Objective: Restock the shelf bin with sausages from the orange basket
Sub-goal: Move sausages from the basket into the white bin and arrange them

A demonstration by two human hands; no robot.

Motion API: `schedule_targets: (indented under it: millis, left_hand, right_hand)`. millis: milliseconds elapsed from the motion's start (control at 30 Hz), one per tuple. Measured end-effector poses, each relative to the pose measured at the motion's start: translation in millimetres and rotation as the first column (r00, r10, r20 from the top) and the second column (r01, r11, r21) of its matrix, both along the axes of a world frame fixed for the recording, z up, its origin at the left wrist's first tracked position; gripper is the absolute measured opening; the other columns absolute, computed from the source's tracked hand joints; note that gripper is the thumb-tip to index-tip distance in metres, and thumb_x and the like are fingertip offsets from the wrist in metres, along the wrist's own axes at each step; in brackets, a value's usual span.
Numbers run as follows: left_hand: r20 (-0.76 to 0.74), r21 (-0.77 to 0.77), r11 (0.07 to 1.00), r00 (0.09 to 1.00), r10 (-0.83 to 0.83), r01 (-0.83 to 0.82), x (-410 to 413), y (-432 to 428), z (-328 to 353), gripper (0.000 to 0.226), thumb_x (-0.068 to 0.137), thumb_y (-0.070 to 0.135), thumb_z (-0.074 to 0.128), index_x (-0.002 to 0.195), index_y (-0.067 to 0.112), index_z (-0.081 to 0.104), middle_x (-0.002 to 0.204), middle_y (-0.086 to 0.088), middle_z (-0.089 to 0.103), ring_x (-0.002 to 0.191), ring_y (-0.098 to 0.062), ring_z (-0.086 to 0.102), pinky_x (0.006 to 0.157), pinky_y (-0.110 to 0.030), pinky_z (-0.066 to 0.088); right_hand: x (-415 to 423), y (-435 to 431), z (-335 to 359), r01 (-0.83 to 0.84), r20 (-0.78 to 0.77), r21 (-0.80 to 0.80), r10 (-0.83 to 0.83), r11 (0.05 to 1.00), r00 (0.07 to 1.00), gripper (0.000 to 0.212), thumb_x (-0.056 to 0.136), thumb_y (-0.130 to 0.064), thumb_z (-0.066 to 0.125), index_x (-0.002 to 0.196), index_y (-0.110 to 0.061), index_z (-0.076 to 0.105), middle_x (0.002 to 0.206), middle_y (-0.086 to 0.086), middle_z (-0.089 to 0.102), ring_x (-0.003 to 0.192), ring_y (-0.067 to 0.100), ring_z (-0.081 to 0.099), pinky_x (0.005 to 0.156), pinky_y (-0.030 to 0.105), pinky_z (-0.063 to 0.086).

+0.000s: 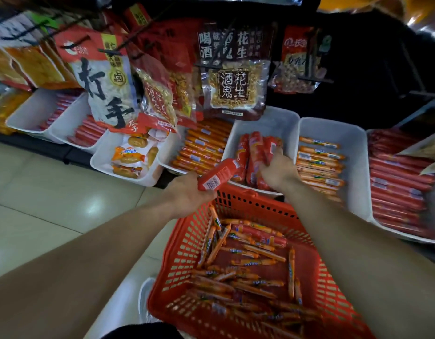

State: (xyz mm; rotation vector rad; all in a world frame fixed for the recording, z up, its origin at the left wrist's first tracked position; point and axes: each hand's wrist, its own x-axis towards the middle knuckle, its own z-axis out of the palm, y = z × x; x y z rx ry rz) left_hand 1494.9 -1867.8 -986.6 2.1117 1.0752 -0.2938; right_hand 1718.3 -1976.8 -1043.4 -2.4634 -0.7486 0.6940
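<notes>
Head camera is looking down on a large orange plastic lattice basket [187,241], sitting on the pale tiled floor [40,192] just below the shelf and holding a loose heap of thin orange sausages [248,263]; beyond its far rim a white plastic shelf bin [272,121] is carrying a row of red-wrapped sausages [254,148] packed side by side; a neighbouring white bin [353,143] just to the right is showing thin orange sticks, their label print too small to read; above the bins a clear hanging peanut bag [233,86] is displaying 酒鬼花生 in dark brush characters, with 喝酒 on its header; the right hand [277,172] is reaching into the shelf bin, its fingers curling round the red-wrapped sausages there; the left hand [187,192] is hovering over the basket's far rim, clamping a fat red sausage with a white barcode label [219,174], its free end pointing toward the shelf bin; the digits under the barcode are blurring out.
</notes>
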Motion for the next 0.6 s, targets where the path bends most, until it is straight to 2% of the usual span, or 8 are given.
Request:
schedule_targets:
  millis: [100, 200, 333, 433, 500, 600]
  left_hand:
    - [0.038, -0.004, 0.998, 0.998, 0.055, -0.055, 16.5, 0.5, -7.9, 0.037, 0.090, 0.045, 0.066, 0.113, 0.019, 0.054, 0.093, -0.002, 0.066, 0.080, -0.019, 0.066, 0.070, -0.035, 0.053]
    - [0.050, 0.018, 0.997, 0.996, 0.070, -0.071, 44.5, -0.7, -19.1, 0.044, 0.092, 0.045, 0.063, 0.121, 0.013, 0.053, 0.091, -0.003, 0.062, 0.073, -0.018, 0.061, 0.059, -0.029, 0.042]
    - [0.076, 0.101, 0.986, 0.989, 0.127, -0.134, 94.7, -3.9, -33.8, 0.049, 0.095, 0.041, 0.059, 0.129, 0.008, 0.045, 0.118, -0.013, 0.062, 0.098, -0.031, 0.063, 0.076, -0.033, 0.047]
    - [0.104, 0.137, 0.979, 0.985, 0.135, -0.149, 132.0, -5.5, -43.6, 0.053, 0.097, 0.040, 0.055, 0.134, 0.005, 0.041, 0.129, -0.018, 0.058, 0.113, -0.037, 0.060, 0.087, -0.037, 0.046]
    - [0.120, 0.149, 0.983, 0.989, 0.086, -0.104, 149.8, -7.4, -47.8, 0.051, 0.099, 0.037, 0.054, 0.139, 0.008, 0.040, 0.129, -0.016, 0.057, 0.114, -0.036, 0.060, 0.089, -0.037, 0.047]
    - [0.060, 0.173, 0.983, 0.996, -0.069, 0.058, 155.8, -11.8, -51.4, 0.043, 0.097, 0.034, 0.056, 0.133, 0.011, 0.049, 0.129, -0.012, 0.059, 0.112, -0.031, 0.060, 0.092, -0.036, 0.048]
  right_hand:
    - [-0.2, -24.8, -10.2, -0.100, 0.055, -0.043, 0.102, 0.994, 0.993, 0.046, 0.094, -0.035, 0.054, 0.133, -0.012, 0.048, 0.127, 0.018, 0.060, 0.111, 0.040, 0.060, 0.091, 0.046, 0.053]
    - [6.7, -50.1, -15.8, -0.116, 0.094, -0.061, 0.121, 0.991, 0.988, 0.038, 0.093, -0.031, 0.054, 0.129, -0.016, 0.052, 0.124, 0.012, 0.057, 0.113, 0.037, 0.058, 0.090, 0.048, 0.053]
    - [13.9, -67.7, -22.3, -0.220, 0.099, -0.065, 0.226, 0.973, 0.969, 0.043, 0.095, -0.024, 0.055, 0.136, -0.014, 0.050, 0.132, 0.010, 0.048, 0.118, 0.033, 0.054, 0.093, 0.045, 0.051]
    - [15.7, -68.8, -24.4, -0.254, 0.097, -0.077, 0.261, 0.964, 0.960, 0.044, 0.095, -0.024, 0.055, 0.137, -0.015, 0.050, 0.135, 0.010, 0.046, 0.121, 0.034, 0.052, 0.095, 0.046, 0.050]
    - [16.5, -68.8, -26.5, -0.252, 0.095, -0.071, 0.258, 0.965, 0.962, 0.045, 0.094, -0.023, 0.055, 0.138, -0.014, 0.050, 0.135, 0.010, 0.045, 0.123, 0.034, 0.051, 0.097, 0.046, 0.050]
    - [16.2, -68.1, -26.1, -0.238, 0.088, -0.066, 0.243, 0.969, 0.966, 0.045, 0.093, -0.023, 0.056, 0.137, -0.013, 0.050, 0.135, 0.009, 0.044, 0.123, 0.034, 0.050, 0.097, 0.047, 0.049]
